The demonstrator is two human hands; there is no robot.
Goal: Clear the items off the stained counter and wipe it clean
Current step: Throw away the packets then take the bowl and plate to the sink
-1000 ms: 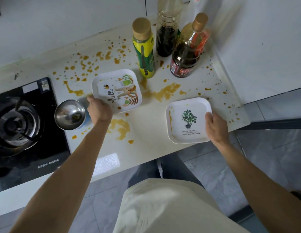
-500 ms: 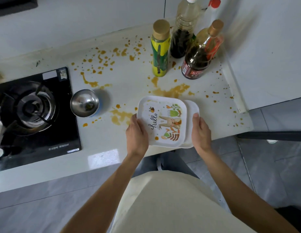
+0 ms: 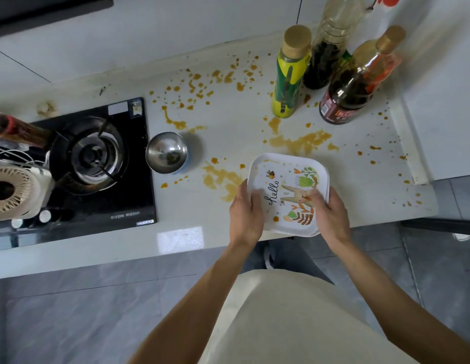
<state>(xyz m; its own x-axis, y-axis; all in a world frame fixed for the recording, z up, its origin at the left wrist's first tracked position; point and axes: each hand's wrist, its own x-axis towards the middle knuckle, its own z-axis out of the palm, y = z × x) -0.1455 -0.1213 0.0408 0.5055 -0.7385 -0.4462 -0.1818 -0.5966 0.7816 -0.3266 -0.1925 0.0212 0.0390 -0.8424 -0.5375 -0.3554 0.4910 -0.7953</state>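
Fingers (image 3: 314, 199) of both hands gripping stacked plates (image 3: 286, 190).
Lift level; clear stained tabletop (image 3: 228, 132) toward 6 o'clock.

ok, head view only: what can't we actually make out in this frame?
- Lower plate: only a rim sliver shows; the hello plate stacked on it hides its face.
- Both grips: left hand and right hand hold the stack's edges, fingers underneath hidden by the plates.
- Clear bottle top: cut off by the frame's upper edge.
- Steel bowl: dark contents too small to identify.
- Items left of the stove: cut off by the left edge.
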